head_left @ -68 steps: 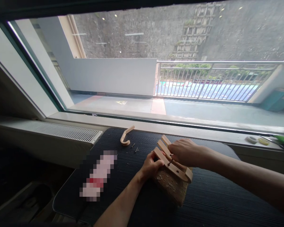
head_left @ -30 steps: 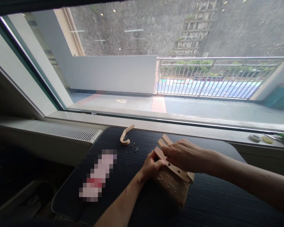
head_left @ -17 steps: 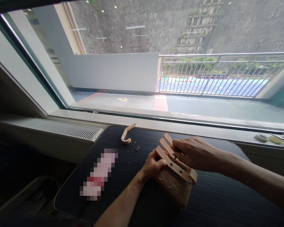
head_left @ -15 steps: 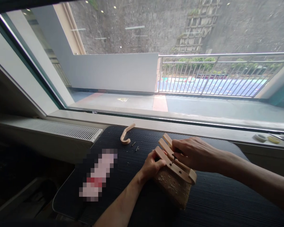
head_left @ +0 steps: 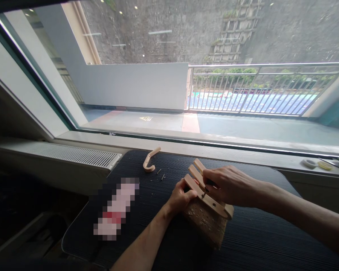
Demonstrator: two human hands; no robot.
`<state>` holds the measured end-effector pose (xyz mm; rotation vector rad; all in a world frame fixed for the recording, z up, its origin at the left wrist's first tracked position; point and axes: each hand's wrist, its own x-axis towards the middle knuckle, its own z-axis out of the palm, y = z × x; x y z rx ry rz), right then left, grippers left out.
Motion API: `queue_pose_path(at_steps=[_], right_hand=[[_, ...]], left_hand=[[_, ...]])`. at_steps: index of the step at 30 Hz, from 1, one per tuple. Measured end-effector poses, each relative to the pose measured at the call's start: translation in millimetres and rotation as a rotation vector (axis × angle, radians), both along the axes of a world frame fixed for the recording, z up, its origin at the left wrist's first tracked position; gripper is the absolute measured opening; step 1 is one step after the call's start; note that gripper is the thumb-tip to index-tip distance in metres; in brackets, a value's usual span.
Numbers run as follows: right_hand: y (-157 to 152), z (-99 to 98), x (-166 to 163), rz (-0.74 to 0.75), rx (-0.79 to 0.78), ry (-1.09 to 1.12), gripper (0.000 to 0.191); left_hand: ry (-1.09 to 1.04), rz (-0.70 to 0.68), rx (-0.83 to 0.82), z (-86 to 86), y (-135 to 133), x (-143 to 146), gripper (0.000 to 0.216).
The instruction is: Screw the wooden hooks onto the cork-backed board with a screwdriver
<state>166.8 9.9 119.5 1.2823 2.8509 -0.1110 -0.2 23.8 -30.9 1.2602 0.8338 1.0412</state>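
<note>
A chipboard block (head_left: 206,224) with three pale wooden hooks (head_left: 211,203) laid across its top rests on the black table (head_left: 164,180). My left hand (head_left: 180,197) is closed on the block's near left corner and the end of the nearest hook. My right hand (head_left: 227,184) hovers over the hooks, fingers pinched on a small dark screw (head_left: 205,194) that stands in the nearest hook. A loose wooden hook (head_left: 150,160) lies at the table's far left.
Two small dark screws (head_left: 160,174) lie beside the loose hook. A blurred pink and white object (head_left: 115,209) lies on the table's left side. A radiator grille (head_left: 73,154) sits to the left, a window sill (head_left: 313,163) with tape rolls at far right.
My right hand has shifted slightly left and down over the hooks, its fingers turning at the screw. The left hand and block have stayed put.
</note>
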Motion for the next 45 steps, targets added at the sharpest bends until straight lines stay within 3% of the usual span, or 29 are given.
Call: queue_pose_path(at_steps=[7,14,22,28,36,39,45], right_hand=[[-4.9,9.3,-5.6,0.131,-0.057,0.037,0.007],[2.2,3.0,1.7,0.026,-0.048,0.047,0.013],[5.3,4.2,-6.6,0.08,-0.066,0.034,0.009],[9.1,-1.5,-7.8,-0.094,-0.016,-0.014,0.016],[3.0,0.4,-8.6,0.075,0.009,-0.029,0.013],[3.5,-10.2,-5.0,-0.019,0.042,-0.011,0.019],[-8.0,-22.2,-4.1,-0.373,0.108,-0.01,0.023]], left_hand=[[-0.003,0.015,0.016,3.3,-0.7,1.3,0.023],[-0.02,0.002,0.0,0.1,-0.3,0.3,0.029],[0.008,0.022,0.028,-1.5,0.9,0.5,0.027],[-0.008,0.007,0.001,-2.2,1.0,0.6,0.029],[0.003,0.0,0.017,-0.5,-0.1,0.5,0.029],[0.004,0.008,0.007,-0.4,-0.3,0.9,0.03],[0.001,0.013,0.017,1.6,-1.5,1.3,0.029]])
